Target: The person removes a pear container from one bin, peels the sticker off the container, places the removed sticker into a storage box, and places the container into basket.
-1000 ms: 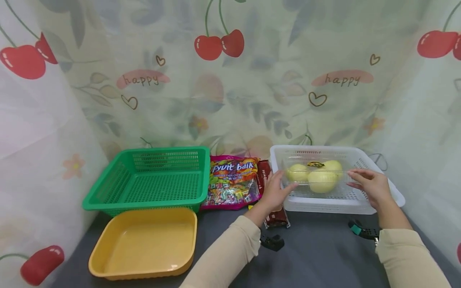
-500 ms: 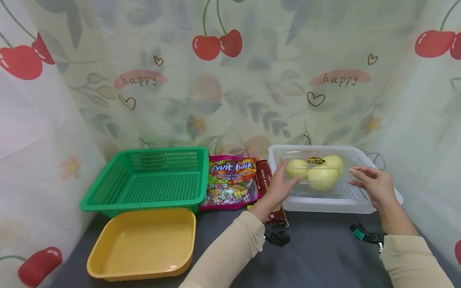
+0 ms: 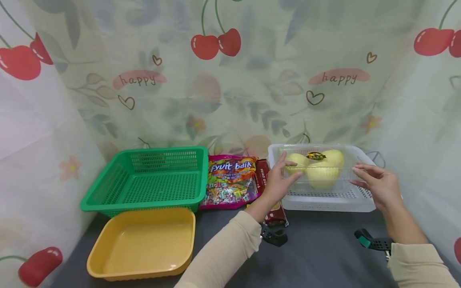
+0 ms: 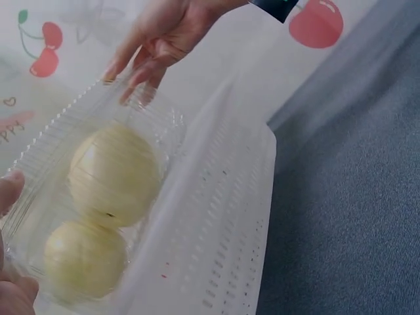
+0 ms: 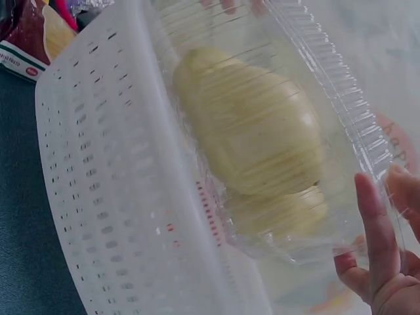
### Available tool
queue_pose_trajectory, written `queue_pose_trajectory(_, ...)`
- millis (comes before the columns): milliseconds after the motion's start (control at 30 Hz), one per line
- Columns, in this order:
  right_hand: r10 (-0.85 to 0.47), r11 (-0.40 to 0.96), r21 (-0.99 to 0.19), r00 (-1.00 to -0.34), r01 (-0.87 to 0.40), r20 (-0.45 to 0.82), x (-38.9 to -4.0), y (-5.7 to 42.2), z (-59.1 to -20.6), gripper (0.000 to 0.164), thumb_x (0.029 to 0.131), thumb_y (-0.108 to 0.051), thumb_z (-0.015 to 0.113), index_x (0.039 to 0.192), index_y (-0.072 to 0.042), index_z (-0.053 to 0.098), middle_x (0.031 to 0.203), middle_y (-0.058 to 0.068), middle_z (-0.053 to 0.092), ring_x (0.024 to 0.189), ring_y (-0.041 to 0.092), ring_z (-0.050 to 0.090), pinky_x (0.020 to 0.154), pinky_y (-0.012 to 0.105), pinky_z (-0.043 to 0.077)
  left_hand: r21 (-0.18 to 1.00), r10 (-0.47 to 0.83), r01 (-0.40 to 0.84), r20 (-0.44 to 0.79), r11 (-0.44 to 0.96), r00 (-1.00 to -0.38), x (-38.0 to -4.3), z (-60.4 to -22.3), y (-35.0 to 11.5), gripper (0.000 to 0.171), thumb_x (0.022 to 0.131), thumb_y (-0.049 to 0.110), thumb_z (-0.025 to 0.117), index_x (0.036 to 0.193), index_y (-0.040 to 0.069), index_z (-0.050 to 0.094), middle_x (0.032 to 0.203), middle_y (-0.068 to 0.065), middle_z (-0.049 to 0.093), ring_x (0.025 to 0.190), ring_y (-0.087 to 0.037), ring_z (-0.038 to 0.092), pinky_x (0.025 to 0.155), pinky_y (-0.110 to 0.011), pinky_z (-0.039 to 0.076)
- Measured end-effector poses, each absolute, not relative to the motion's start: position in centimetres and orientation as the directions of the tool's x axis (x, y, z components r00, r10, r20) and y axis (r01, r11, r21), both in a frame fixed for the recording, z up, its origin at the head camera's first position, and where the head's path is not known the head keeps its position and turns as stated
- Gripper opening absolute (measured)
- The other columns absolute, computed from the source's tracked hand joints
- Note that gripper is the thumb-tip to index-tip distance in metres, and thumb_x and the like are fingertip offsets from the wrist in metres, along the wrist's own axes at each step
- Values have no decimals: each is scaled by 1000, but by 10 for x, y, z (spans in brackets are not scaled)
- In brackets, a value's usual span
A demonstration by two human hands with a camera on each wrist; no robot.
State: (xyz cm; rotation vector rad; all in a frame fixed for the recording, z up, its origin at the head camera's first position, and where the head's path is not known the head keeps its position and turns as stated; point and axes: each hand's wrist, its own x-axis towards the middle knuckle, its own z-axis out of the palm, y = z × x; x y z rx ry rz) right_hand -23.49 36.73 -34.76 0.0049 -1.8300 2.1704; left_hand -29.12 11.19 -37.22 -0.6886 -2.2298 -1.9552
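Observation:
A clear plastic fruit box with a ribbed rim holds 3 pale yellow-green round fruits, apples or pears by their look. On its lid is a dark and yellow label. My left hand grips the box's left end, thumb toward the front. At the opposite end my right hand pinches the rim between thumb and fingers; the right wrist view shows these fingers at the ribbed edge. Beneath the box is the white perforated basket, whose near wall shows in the left wrist view.
Left of the white basket lie a pink-edged candy bag and a dark red packet, partly behind my left arm. Farther left stand a green basket and, before it, a yellow tray. A cherry-print curtain surrounds the table.
Both hands have raised the fruit box a little above the white basket and tipped its top somewhat toward me. The right hand has shifted slightly to the right. Other things stay put.

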Motion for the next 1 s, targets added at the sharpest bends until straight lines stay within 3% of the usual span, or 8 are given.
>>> queue_pose_trajectory(133,193,-121,-962,-957,-244,218,-232,361,-344,13,82,-4,68,93,-9,73,84,-10,70,78,1,63,59,25,57,882,250,462,428,96,-869,-288,-368,103,22,85,18,67,103,5,64,149,-6,37,139,-19,31,113,-40,29)
queue_pose_trajectory(300,143,-72,-954,-950,-290,278,-226,352,-343,18,84,-4,65,101,-8,70,100,-13,64,92,-5,61,61,22,57,838,241,531,494,123,-836,-282,-362,89,20,86,17,67,101,4,66,144,-6,44,137,-22,35,111,-38,34)
queue_pose_trajectory(433,117,-41,-950,-945,-311,304,-220,341,-343,25,85,-5,65,110,-6,67,110,-14,59,103,-8,54,64,19,56,834,249,537,498,127,-831,-276,-357,76,20,87,17,65,102,4,66,143,-3,45,139,-26,31,111,-38,34)
queue_pose_trajectory(733,79,-22,-943,-941,-333,330,-206,310,-341,25,85,-2,63,109,-9,66,116,-10,54,92,-4,63,66,20,57,808,265,580,539,108,-800,-264,-352,41,21,87,14,65,102,1,66,136,-13,52,141,-27,27,113,-41,30)
queue_pose_trajectory(800,69,0,-943,-941,-332,331,-203,304,-341,23,86,-2,63,108,-8,66,119,-8,52,92,-4,63,66,20,57,795,268,591,544,137,-795,-260,-352,33,21,87,15,65,102,1,66,132,-13,55,141,-27,27,115,-41,26)
queue_pose_trajectory(1000,46,37,-935,-934,-352,354,-194,288,-340,22,86,-2,63,107,-6,65,122,-6,51,102,-7,58,66,20,57,746,258,628,576,223,-776,-249,-352,14,21,86,16,66,101,2,66,121,-12,61,138,-32,32,113,-44,29)
